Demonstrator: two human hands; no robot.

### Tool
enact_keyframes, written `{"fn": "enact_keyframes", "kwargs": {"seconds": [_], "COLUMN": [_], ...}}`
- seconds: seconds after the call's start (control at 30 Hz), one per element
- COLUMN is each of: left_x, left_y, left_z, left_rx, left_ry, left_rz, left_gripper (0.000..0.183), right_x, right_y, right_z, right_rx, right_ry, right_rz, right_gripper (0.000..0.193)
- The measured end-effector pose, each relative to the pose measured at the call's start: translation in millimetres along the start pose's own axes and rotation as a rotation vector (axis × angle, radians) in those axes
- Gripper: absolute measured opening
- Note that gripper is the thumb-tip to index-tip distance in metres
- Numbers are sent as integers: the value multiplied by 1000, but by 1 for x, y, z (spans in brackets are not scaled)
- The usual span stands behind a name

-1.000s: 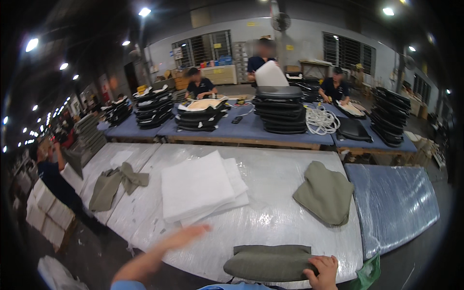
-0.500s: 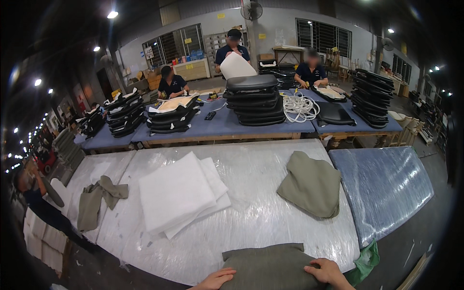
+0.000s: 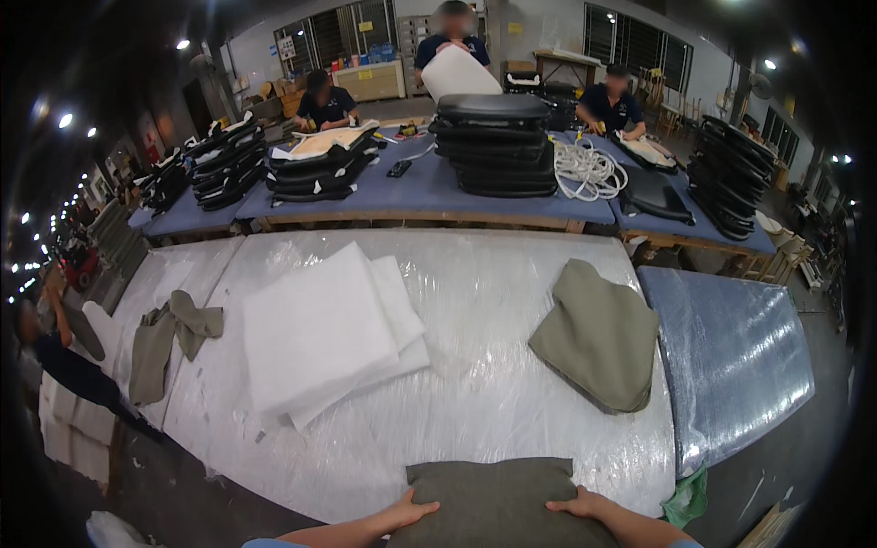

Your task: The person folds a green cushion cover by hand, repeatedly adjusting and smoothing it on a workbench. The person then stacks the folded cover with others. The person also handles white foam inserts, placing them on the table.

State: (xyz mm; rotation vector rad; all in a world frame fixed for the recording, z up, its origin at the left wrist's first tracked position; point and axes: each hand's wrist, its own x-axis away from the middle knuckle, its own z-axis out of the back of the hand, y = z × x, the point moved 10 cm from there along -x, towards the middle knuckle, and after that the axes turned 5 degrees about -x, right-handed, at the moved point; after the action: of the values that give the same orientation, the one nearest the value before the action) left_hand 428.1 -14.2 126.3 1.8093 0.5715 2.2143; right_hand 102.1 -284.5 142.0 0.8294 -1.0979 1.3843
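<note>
Cloth (image 3: 493, 498): matte green, wavy-ish edge pointing away; long axis cropped, dunno
Left hand (image 3: 409, 511), right hand (image 3: 580, 506): gripping its sides

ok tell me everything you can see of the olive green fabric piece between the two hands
The olive-green fabric piece looks matte and soft, like cloth, plain in colour. Its far edge is slightly wavy, with a corner at each end; its near part runs out of the picture. It is spread fairly flat at the near side of the plastic-wrapped surface; whether it is lifted is unclear. The left hand and right hand hold its sides, thumbs on top.
</note>
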Motion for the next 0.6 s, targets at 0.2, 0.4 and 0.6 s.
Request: {"fn": "enact_keyframes", "kwargs": {"seconds": [0.2,0.4,0.6], "left_x": [-31,-47,-50], "left_y": [-10,-11,5], "left_z": [6,14,27], "left_rx": [-107,-269,-348], "left_ry": [58,158,323], "left_rz": [129,171,151], "left_gripper": [125,125,123], "right_x": [-56,-62,-50], "right_y": [5,0,-19], "right_z": [3,9,27], "right_rx": [2,37,64], "right_ry": [41,111,309], "right_rz": [-85,-91,-23], "right_gripper": [147,138,128]}}
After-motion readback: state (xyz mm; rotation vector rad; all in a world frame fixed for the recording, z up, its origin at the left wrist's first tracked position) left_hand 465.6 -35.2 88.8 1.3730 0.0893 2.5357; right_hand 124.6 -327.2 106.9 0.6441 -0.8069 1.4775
